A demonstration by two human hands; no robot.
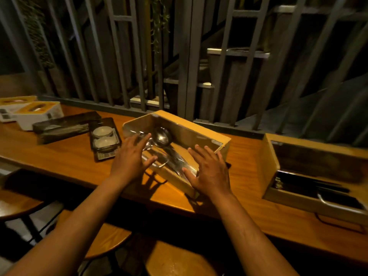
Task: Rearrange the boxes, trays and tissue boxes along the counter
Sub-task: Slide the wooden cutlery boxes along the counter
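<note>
A wooden box (179, 136) with a clear lid sits angled at the middle of the tabletop (69, 162), holding metal ladles (162, 137). The left hand (131, 158) hovers over the box's left end, fingers spread and released, grasping nothing. The right hand (209, 170) lies flat at the box's near right corner, fingers extended; contact appears likely but no grip is closed. A second wooden box (310, 176) stands well apart at the right. To the left: a small black tray (104, 138) with two white dishes, a long black tray (65, 126), and two tissue boxes (37, 114) touching each other at the far left. Round stools (107, 238) stand below the tabletop.
</note>
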